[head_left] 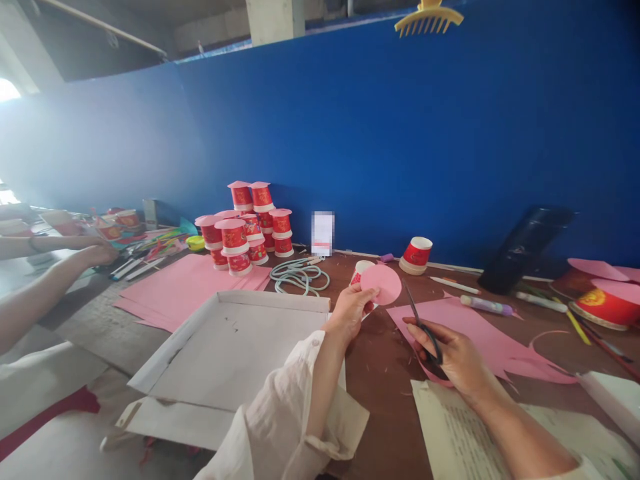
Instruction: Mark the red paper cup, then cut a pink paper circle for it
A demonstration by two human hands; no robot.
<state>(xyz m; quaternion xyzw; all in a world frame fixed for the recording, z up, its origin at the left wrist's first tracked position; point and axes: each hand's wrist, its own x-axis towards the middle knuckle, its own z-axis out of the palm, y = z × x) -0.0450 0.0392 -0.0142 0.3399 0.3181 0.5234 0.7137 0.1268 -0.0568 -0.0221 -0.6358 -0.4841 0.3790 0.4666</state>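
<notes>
My left hand (350, 312) is closed on a red paper cup whose mouth is covered by a round pink paper disc (381, 284), held up above the brown table. My right hand (453, 357) grips a pair of black-handled scissors (423, 327), its fingers through the handles and the blades pointing up toward the disc. Under my right hand lies a cut sheet of pink paper (480, 340).
A stack of red cups capped in pink (245, 230) stands at the back, pink sheets (185, 290) before it. A flat cardboard tray (225, 347), a coiled cable (299, 275), a tipped cup (416, 255), a glue stick (486, 306), pens and a black bottle (525, 248) lie about. Another person's arms (55, 273) reach in from the left.
</notes>
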